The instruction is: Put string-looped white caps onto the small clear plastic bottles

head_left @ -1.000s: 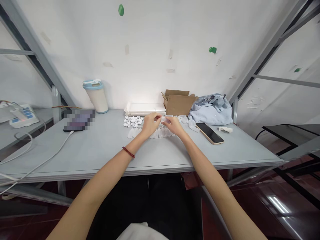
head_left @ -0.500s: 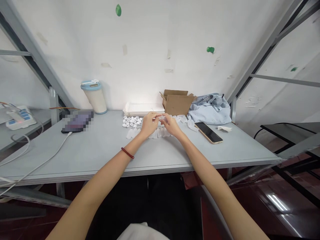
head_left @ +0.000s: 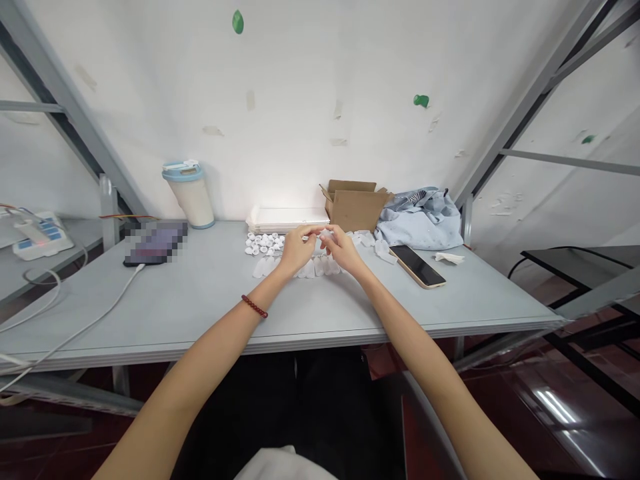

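My left hand and my right hand meet over the middle of the table, fingertips bent together. Between them is a small translucent white piece, mostly covered by the fingers; its exact kind is too small to make out. Just below the hands lies a row of similar flat, translucent white pieces. Small white caps are grouped left of my left hand. More loose translucent pieces lie to the right of my right hand.
Behind the hands are a white flat stack and an open cardboard box. Light blue cloth and a phone lie right. A cup and a charging device, partly pixelated, are left, its cable crossing the table.
My fingers have shifted slightly around the translucent piece, and more of it now shows between the fingertips. Everything else on the table stays where it was.
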A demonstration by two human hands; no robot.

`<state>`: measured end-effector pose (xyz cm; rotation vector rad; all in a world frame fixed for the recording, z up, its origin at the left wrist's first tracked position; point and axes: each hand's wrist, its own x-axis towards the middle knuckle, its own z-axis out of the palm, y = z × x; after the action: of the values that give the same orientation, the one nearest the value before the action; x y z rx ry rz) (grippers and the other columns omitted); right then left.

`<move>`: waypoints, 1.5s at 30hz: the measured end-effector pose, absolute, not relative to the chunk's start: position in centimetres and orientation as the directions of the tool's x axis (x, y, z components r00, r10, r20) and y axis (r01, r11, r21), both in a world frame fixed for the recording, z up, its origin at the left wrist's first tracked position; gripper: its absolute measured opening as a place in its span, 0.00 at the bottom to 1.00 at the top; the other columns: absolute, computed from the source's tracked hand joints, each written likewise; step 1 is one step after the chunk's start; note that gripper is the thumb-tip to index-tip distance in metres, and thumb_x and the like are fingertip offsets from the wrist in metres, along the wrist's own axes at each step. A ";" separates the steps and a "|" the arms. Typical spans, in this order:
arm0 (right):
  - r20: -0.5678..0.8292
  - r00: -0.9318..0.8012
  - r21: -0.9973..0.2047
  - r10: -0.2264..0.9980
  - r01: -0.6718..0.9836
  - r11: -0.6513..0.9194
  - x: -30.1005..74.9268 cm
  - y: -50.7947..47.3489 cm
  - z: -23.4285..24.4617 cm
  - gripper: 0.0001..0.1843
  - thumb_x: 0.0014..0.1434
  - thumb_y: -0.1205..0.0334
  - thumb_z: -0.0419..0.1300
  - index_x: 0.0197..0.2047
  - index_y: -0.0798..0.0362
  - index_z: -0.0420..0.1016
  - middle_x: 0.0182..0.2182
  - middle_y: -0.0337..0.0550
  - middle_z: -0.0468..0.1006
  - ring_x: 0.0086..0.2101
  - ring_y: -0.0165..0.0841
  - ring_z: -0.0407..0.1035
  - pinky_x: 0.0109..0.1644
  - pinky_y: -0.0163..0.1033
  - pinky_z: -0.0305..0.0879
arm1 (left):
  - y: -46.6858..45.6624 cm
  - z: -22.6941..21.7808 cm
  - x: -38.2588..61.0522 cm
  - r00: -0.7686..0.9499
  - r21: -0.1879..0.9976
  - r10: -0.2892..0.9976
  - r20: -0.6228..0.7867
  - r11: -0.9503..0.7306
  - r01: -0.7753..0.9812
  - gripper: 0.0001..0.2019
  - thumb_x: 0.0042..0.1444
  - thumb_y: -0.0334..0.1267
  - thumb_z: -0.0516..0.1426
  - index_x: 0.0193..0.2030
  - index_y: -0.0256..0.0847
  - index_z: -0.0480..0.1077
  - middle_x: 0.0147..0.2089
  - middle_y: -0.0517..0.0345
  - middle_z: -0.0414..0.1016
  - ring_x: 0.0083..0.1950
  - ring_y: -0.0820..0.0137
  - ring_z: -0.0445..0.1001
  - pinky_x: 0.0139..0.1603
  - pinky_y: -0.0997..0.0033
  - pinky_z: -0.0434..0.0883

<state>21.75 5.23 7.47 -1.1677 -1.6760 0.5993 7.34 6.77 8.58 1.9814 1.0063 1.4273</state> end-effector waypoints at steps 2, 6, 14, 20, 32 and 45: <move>0.387 -0.069 -0.847 0.920 0.368 0.384 21.7 5.1 7.6 0.17 0.62 0.49 0.52 0.46 0.53 0.63 0.26 0.35 0.73 0.23 0.26 0.64 0.27 0.31 0.60 | 6.6 8.7 7.3 0.188 0.700 0.769 0.611 -0.636 0.325 0.15 0.54 0.26 0.51 0.43 0.39 0.76 0.44 0.54 0.79 0.45 0.68 0.75 0.44 0.68 0.73; 0.300 -0.101 -0.913 0.949 0.259 0.316 21.4 4.8 8.0 0.17 0.63 0.47 0.51 0.47 0.52 0.60 0.25 0.34 0.72 0.21 0.25 0.66 0.21 0.29 0.58 | 6.2 8.7 7.2 0.289 0.445 0.592 0.752 -0.780 0.440 0.16 0.52 0.28 0.53 0.47 0.38 0.73 0.49 0.49 0.73 0.52 0.63 0.70 0.52 0.60 0.71; 0.215 -0.079 -0.964 0.973 0.140 0.224 21.0 4.5 8.5 0.14 0.64 0.50 0.51 0.44 0.52 0.59 0.22 0.35 0.74 0.21 0.27 0.70 0.21 0.29 0.62 | 5.6 9.1 7.2 0.483 0.195 0.454 0.749 -0.847 0.494 0.19 0.50 0.31 0.56 0.52 0.35 0.69 0.53 0.45 0.71 0.57 0.56 0.62 0.58 0.54 0.64; 0.148 -0.252 -0.987 0.956 0.016 0.157 20.7 3.5 9.3 0.18 0.60 0.49 0.57 0.45 0.55 0.66 0.18 0.33 0.71 0.19 0.30 0.72 0.20 0.31 0.62 | 5.7 10.0 6.1 0.494 0.259 0.485 0.722 -0.851 0.458 0.09 0.53 0.30 0.55 0.40 0.40 0.73 0.41 0.52 0.76 0.48 0.60 0.67 0.51 0.58 0.68; 0.096 -0.422 -0.993 0.901 0.026 0.118 22.0 3.3 9.9 0.16 0.51 0.52 0.64 0.32 0.57 0.70 0.21 0.42 0.78 0.22 0.31 0.74 0.22 0.31 0.64 | 3.5 11.9 3.4 0.692 0.384 0.502 0.519 -0.860 0.335 0.18 0.51 0.39 0.61 0.50 0.46 0.72 0.52 0.53 0.75 0.52 0.60 0.72 0.52 0.58 0.69; -0.099 -0.689 -0.971 0.718 0.223 0.080 20.9 2.2 10.1 0.19 0.50 0.51 0.66 0.37 0.60 0.75 0.18 0.39 0.77 0.15 0.27 0.68 0.21 0.31 0.63 | -0.6 10.2 -1.2 0.746 0.417 0.567 0.348 -0.807 0.419 0.28 0.50 0.46 0.63 0.59 0.49 0.66 0.54 0.53 0.73 0.55 0.57 0.68 0.54 0.56 0.68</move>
<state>20.85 2.17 10.07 -0.9290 -1.9589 1.6417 -1.17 -0.63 10.23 2.6337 0.7658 0.6726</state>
